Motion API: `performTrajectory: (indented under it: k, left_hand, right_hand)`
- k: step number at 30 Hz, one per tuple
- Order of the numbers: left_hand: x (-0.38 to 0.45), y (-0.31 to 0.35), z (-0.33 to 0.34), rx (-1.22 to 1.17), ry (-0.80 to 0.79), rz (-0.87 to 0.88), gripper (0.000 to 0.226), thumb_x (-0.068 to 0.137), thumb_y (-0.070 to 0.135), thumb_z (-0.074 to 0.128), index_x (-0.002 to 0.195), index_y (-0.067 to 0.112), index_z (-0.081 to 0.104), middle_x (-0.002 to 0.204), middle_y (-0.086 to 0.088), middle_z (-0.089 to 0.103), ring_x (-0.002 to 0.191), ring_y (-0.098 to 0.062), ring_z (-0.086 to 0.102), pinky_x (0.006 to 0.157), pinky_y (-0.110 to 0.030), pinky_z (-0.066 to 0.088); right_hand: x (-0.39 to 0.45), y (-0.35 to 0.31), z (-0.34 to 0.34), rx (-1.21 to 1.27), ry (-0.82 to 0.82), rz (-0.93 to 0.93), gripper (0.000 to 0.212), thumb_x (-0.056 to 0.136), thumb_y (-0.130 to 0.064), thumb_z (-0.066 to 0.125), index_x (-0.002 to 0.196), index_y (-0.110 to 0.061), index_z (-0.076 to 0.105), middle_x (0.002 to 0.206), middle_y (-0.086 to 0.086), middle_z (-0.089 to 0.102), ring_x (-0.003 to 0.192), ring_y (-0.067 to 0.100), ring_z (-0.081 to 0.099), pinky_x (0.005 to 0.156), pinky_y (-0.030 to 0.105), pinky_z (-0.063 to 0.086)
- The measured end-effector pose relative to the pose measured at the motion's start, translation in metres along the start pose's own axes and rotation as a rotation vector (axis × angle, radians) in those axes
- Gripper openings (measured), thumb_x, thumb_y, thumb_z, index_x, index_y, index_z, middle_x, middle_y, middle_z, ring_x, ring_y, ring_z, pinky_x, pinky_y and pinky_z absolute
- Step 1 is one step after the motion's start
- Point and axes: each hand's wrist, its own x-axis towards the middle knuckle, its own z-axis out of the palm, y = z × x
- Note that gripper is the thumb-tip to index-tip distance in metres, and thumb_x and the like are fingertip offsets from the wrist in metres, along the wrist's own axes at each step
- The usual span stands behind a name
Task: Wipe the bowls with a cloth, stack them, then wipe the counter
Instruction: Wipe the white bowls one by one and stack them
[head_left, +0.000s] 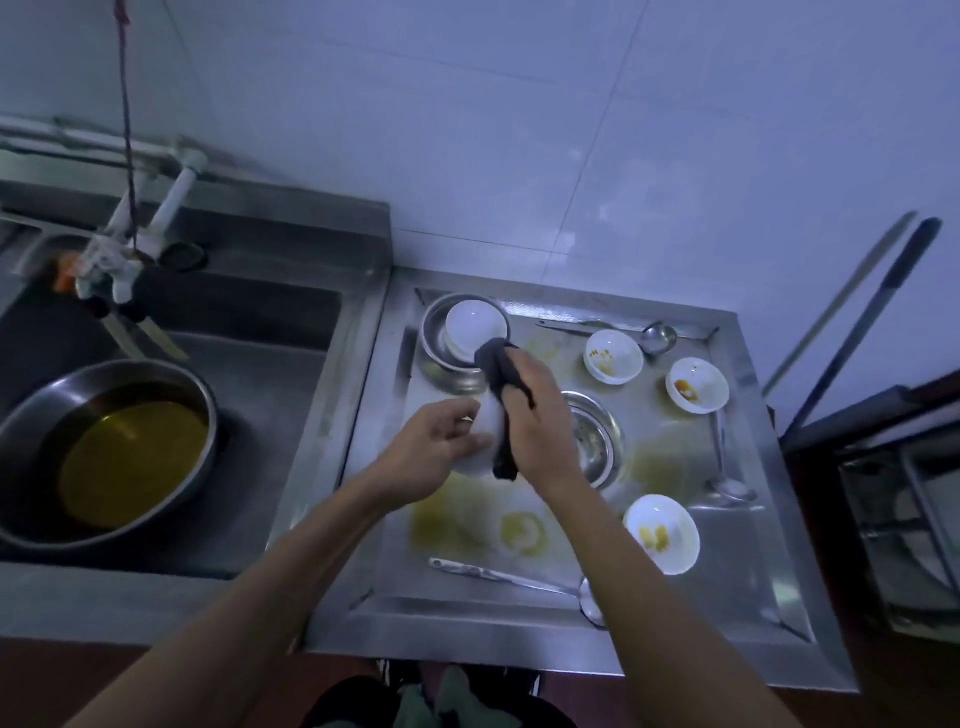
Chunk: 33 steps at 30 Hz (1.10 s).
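Two hands: busy over the counter (748, 582)
Left hand (439, 449): gripping a white bowl (485, 439)
Right hand (537, 415): clutching the dark cloth (501, 382) against it

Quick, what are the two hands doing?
Left hand: holds the bowl.
Right hand: grips the cloth, wiping the bowl.

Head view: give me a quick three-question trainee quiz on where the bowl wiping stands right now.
1. True or false: the right hand holds the dark cloth against the white bowl gripped by the left hand.
2. How many stained white bowls sit loose on the counter? A two, B three, C five.
3. Fill in: the wiped bowl sits in a metal ____.

Key: 1 true; 2 B; 3 basin.
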Motion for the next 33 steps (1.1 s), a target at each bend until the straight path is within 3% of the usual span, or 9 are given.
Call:
performTrajectory:
  k: [4,8,11,13,17,21,24,29,33]
  left_hand:
    - [0.003,0.009,-0.013,-0.164,0.005,0.059,0.024,0.093,0.006,0.06,0.117,0.007,0.065,0.093,-0.001,0.077,0.085,-0.015,0.072,0.072,-0.026,0.055]
    - [0.013,0.008,-0.011,-0.246,0.108,0.041,0.025,0.098,0.005,0.06,0.123,0.004,0.063,0.099,-0.012,0.076,0.09,-0.024,0.072,0.076,-0.035,0.059]
    - [0.019,0.007,-0.002,-0.279,0.158,0.015,0.025,0.1,0.004,0.058,0.124,0.0,0.061,0.103,-0.019,0.074,0.09,-0.027,0.071,0.077,-0.038,0.061]
    - [0.024,0.008,0.005,-0.295,0.208,0.0,0.018,0.101,0.003,0.055,0.117,0.004,0.064,0.097,-0.013,0.076,0.087,-0.023,0.073,0.072,-0.033,0.06]
    - [0.032,0.007,0.024,-0.379,0.333,-0.035,0.018,0.105,0.008,0.051,0.115,0.006,0.066,0.097,-0.013,0.075,0.087,-0.021,0.073,0.07,-0.028,0.058]
    - [0.041,0.007,0.047,-0.463,0.508,-0.088,0.02,0.107,0.011,0.049,0.116,0.006,0.066,0.104,-0.015,0.075,0.094,-0.025,0.072,0.08,-0.034,0.061]
    - [0.051,0.01,0.058,-0.593,0.617,-0.144,0.023,0.108,0.013,0.045,0.116,0.002,0.064,0.1,-0.015,0.072,0.089,-0.025,0.069,0.072,-0.032,0.061]
    - [0.057,0.008,0.067,-0.775,0.694,-0.148,0.033,0.109,0.014,0.043,0.132,-0.005,0.056,0.123,-0.028,0.065,0.101,-0.032,0.067,0.076,-0.036,0.062]
    - [0.041,0.006,0.071,-0.762,0.659,-0.079,0.03,0.108,0.012,0.042,0.131,-0.002,0.056,0.118,-0.019,0.07,0.099,-0.027,0.072,0.075,-0.036,0.062]
  right_hand:
    - [0.023,-0.012,-0.012,0.344,-0.014,0.384,0.033,0.084,-0.023,0.047,0.107,-0.03,0.069,0.089,-0.003,0.066,0.081,0.017,0.061,0.072,0.035,0.046]
    - [0.003,-0.011,0.002,0.4,0.101,0.354,0.047,0.083,-0.025,0.043,0.122,-0.043,0.063,0.114,-0.006,0.069,0.104,0.016,0.062,0.09,0.042,0.051]
    - [-0.01,-0.014,0.011,0.253,0.195,0.22,0.053,0.085,-0.029,0.04,0.131,-0.051,0.053,0.145,-0.017,0.049,0.135,0.015,0.047,0.114,0.055,0.036]
    - [-0.013,-0.015,0.012,0.181,0.197,0.098,0.054,0.087,-0.02,0.039,0.133,-0.043,0.054,0.149,-0.013,0.042,0.139,0.011,0.038,0.12,0.045,0.027]
    - [-0.023,-0.004,0.011,0.033,0.177,-0.062,0.055,0.089,-0.009,0.038,0.142,-0.014,0.053,0.151,0.0,0.039,0.139,0.017,0.036,0.119,0.031,0.025]
    - [-0.033,0.018,0.004,0.032,0.176,-0.11,0.053,0.091,-0.015,0.035,0.141,-0.008,0.054,0.153,0.008,0.039,0.142,0.026,0.035,0.117,0.045,0.03]
    - [-0.043,0.027,-0.003,-0.013,0.17,-0.141,0.052,0.091,-0.003,0.04,0.141,-0.008,0.053,0.156,0.011,0.034,0.145,0.03,0.03,0.117,0.047,0.028]
    - [-0.045,0.038,-0.018,-0.094,0.124,-0.196,0.054,0.089,0.004,0.043,0.141,-0.007,0.053,0.156,0.012,0.034,0.143,0.03,0.03,0.119,0.038,0.025]
    - [-0.025,0.041,-0.041,0.126,-0.019,0.091,0.064,0.08,-0.004,0.04,0.139,-0.028,0.05,0.14,0.0,0.052,0.13,0.023,0.049,0.113,0.048,0.039]
